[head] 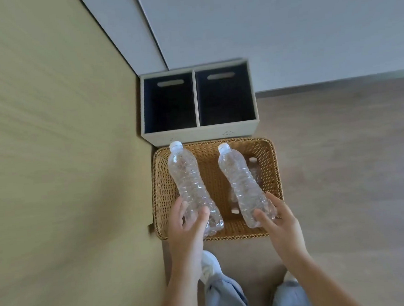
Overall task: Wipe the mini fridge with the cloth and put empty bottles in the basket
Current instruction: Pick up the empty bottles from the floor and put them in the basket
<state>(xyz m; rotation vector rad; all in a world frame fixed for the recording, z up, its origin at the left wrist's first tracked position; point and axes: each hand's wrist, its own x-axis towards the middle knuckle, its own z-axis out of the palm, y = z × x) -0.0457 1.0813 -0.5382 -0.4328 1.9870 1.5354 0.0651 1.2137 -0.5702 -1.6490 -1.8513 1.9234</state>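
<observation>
Holding 2 clear, crumpled bottles, 1 per hand, white caps pointing away. Left hand [189,225] wrapped round the base of the left bottle [186,178], thumb on top, fingers at the far side. Right hand [280,221] clasped likewise round the base of the right bottle [241,181]. Both poised over 1 wicker basket [275,171] on the floor. Inside it, 2 more white caps [253,159] amid clear plastic; too faint to count bottles there. Just beyond the basket, 1 bin [199,134] with 2 dark compartments. Nearest the camera, 2 pale shoes [210,264].
</observation>
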